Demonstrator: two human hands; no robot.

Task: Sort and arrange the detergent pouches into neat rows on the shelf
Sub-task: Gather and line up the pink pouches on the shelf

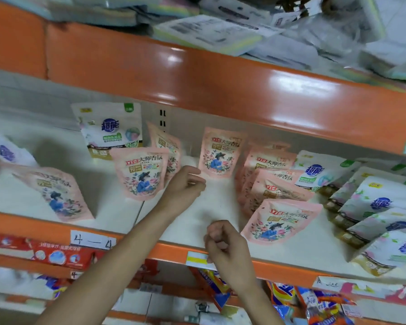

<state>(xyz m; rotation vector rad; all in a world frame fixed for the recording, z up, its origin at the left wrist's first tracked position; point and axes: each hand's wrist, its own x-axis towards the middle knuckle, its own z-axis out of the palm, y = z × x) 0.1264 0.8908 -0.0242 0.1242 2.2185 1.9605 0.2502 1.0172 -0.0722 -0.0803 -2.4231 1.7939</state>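
- Head view: the right hand (223,242) is nearest, fingers curled in on nothing, above the shelf's orange lip (169,253).
- Further in, the left hand (185,184) is half-bent and empty, with thumb and fingertips apart.
- A standing pink pouch (140,174) is just left of those fingers, and another upright pouch (220,153) is just beyond the fingertips.
- Best pinch a pouch by its top seam and set it square, face forward.
- Right of the fingers, slumped pink pouches (274,184) crowd the gap and may slide.
- Farther right lie white pouches (380,202); another white pouch (110,127) stands back left, unsorted.
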